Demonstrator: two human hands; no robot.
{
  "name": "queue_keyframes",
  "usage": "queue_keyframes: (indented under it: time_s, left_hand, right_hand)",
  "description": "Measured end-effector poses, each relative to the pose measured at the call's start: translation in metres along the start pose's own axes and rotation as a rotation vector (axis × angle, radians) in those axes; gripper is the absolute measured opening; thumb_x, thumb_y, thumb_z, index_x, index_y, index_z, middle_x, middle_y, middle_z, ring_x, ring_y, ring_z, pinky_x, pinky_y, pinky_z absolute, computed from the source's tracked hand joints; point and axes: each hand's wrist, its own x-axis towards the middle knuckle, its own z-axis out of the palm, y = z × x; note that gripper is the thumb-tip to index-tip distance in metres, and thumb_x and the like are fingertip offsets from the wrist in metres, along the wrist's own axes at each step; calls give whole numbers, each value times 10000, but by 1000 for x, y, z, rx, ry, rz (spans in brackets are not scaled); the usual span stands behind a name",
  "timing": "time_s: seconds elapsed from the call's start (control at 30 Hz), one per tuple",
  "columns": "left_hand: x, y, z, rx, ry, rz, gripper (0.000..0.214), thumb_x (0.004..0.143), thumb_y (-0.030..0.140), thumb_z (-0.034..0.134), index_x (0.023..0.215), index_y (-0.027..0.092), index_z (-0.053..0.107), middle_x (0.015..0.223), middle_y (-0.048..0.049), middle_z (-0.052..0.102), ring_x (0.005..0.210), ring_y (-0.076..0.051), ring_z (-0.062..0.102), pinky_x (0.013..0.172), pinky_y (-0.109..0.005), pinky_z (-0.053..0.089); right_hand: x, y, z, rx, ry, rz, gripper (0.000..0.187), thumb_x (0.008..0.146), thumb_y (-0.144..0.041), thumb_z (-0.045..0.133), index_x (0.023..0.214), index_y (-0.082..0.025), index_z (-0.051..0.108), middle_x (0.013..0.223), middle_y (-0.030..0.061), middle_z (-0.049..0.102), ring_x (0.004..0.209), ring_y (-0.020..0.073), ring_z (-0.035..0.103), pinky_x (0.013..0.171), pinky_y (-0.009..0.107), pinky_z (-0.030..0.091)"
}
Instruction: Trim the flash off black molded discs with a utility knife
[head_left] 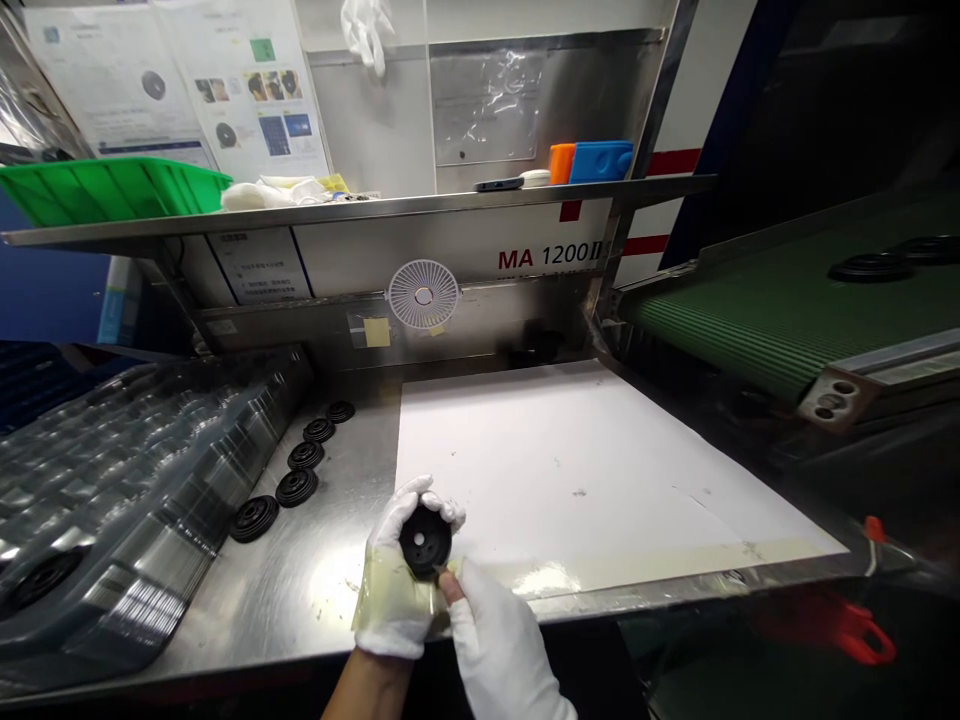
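Note:
My left hand [394, 590], in a white glove with a yellowish wrap, is closed round a black wheel-like disc [425, 543]. The disc has a pale hole near its middle and several small dark openings, and its face is turned up towards me. My right hand [499, 635], also white-gloved with one bare fingertip, touches or nearly touches the disc's lower edge. Its fingers are bent together, and whatever they hold is hidden. To the left, several similar black discs [297, 487] lie in a slanting row on the metal table [330, 570].
Stacked clear plastic trays [172, 470] fill the left side, with a black disc [46, 578] in one pocket. A white sheet [555, 460] covers much of the table. On the right is a green conveyor belt [750, 310]. A shelf [420, 207] with a green bin [112, 190] runs above a fan [424, 295].

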Motion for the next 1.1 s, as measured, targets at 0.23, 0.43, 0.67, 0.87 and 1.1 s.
queue_keyframes:
  time_s: [0.23,0.43,0.67,0.87,1.1]
  left_hand:
    - [4,-6,-8,8,-33,64,154,766,239,580,884,168,650,726,-16,558,704,-143,562,784,-347,487]
    - [4,-6,-13,170,-94,191,371,674,109,646,1042,155,626,921,-71,630,923,-203,592,954,-401,410]
    - [5,4,-7,-63,-21,-172,172,737,145,585,897,124,646,682,-30,581,664,-132,574,740,-318,509]
    - [4,-1,-4,-51,16,1,226,704,101,628,923,151,647,759,-31,605,762,-136,594,856,-319,477]
    - [1,7,-3,-88,-20,-183,224,729,154,529,899,83,656,719,-85,605,729,-200,595,798,-434,491]
  right_hand:
    - [2,1,4,-80,45,24,353,930,-393,243,779,-247,526,662,-5,604,578,179,566,512,254,327]
    - [0,2,10,-119,76,-19,357,931,-373,251,785,-254,554,659,-12,625,543,168,572,482,246,319]
    - [0,9,4,-103,83,0,364,941,-372,248,845,-251,577,700,-1,636,614,185,605,528,256,366]
    - [-3,1,11,-147,120,-74,365,939,-368,265,775,-245,567,656,-1,634,534,166,579,464,251,319]
    - [0,4,1,-114,96,-1,392,943,-399,232,768,-246,547,643,-8,611,553,174,571,490,261,307]
